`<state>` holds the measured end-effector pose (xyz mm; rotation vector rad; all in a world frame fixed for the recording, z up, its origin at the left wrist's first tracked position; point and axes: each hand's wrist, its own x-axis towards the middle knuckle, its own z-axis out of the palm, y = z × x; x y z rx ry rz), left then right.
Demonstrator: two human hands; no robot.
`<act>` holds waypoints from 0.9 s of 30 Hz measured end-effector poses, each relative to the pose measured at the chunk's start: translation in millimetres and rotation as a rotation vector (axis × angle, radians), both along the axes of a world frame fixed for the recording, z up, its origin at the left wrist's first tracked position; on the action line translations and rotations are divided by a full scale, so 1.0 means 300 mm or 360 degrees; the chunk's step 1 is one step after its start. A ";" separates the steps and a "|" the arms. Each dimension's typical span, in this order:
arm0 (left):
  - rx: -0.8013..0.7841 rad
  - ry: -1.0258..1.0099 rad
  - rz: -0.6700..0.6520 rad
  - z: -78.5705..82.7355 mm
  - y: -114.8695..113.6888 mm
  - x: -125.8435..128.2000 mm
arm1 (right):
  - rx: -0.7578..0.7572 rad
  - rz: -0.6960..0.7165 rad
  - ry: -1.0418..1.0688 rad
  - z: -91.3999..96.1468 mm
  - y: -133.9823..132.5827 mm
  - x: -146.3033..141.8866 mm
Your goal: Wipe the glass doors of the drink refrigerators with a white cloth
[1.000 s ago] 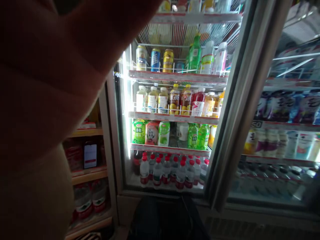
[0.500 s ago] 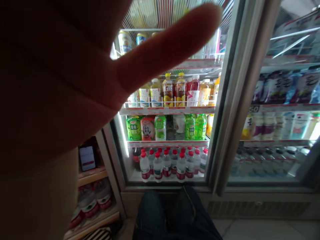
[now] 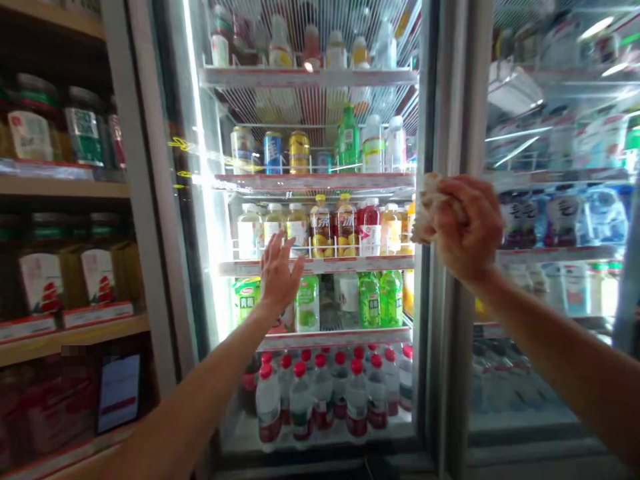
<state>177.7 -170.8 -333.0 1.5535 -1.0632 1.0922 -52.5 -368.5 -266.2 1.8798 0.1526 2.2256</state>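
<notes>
My left hand [image 3: 281, 267] is stretched out with its fingers spread and nothing in it. It is in front of the lit drinks fridge, over a shelf edge [image 3: 345, 265]; whether it touches the glass I cannot tell. In my right hand [image 3: 467, 223] is a crumpled whitish cloth or tissue [image 3: 426, 207], pinched between bent fingers. That hand is raised beside the long metal door handle [image 3: 453, 320]. Behind my left fingertips stand pale juice bottles [image 3: 299, 230], and green tea bottles [image 3: 370, 300] fill part of the shelf below.
Red-capped water bottles [image 3: 300, 400] crowd the fridge floor. To the right is a second glass-fronted fridge section [image 3: 555, 413]. Wooden shelves [image 3: 65, 343] with large juice bottles [image 3: 43, 280] stand at the left, and a phone-like screen [image 3: 119, 393] leans low there.
A hand that filled the upper left close to the camera is gone from there. Both arms now reach toward the fridge, the cloth shows, and the view has tilted up.
</notes>
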 end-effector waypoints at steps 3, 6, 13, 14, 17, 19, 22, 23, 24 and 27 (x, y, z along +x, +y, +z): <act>0.0187 -0.0311 0.0330 -0.135 -0.057 0.101 | 0.0023 -0.0128 -0.0055 -0.038 -0.073 0.148; 0.0214 -0.0464 0.0519 -0.224 -0.060 0.127 | -0.0003 -0.0298 0.0237 -0.255 -0.082 0.287; 0.0363 -0.0648 0.0621 -0.323 -0.004 0.131 | -0.0774 -0.0472 0.0940 -0.460 -0.033 0.320; 0.0360 -0.0669 0.0634 -0.332 -0.001 0.132 | -0.0634 -0.0486 0.0835 -0.394 -0.049 0.316; 0.0342 -0.0652 0.0662 -0.357 -0.005 0.125 | -0.0074 -0.0458 0.0342 -0.240 -0.083 0.319; 0.0343 -0.0583 0.0670 -0.371 -0.012 0.113 | -0.0024 -0.0428 0.0298 -0.268 -0.078 0.323; 0.0367 -0.0491 0.0655 -0.390 -0.018 0.101 | -0.0369 -0.0470 0.0721 -0.457 -0.059 0.293; 0.0377 -0.0470 0.0642 -0.395 -0.019 0.100 | -0.0509 -0.0498 0.0877 -0.511 -0.062 0.274; 0.0381 -0.0452 0.0629 -0.400 -0.021 0.100 | -0.0553 -0.0538 0.0961 -0.541 -0.073 0.253; 0.0350 -0.0429 0.0608 -0.413 -0.030 0.102 | -0.0257 -0.0637 0.0710 -0.489 -0.144 0.198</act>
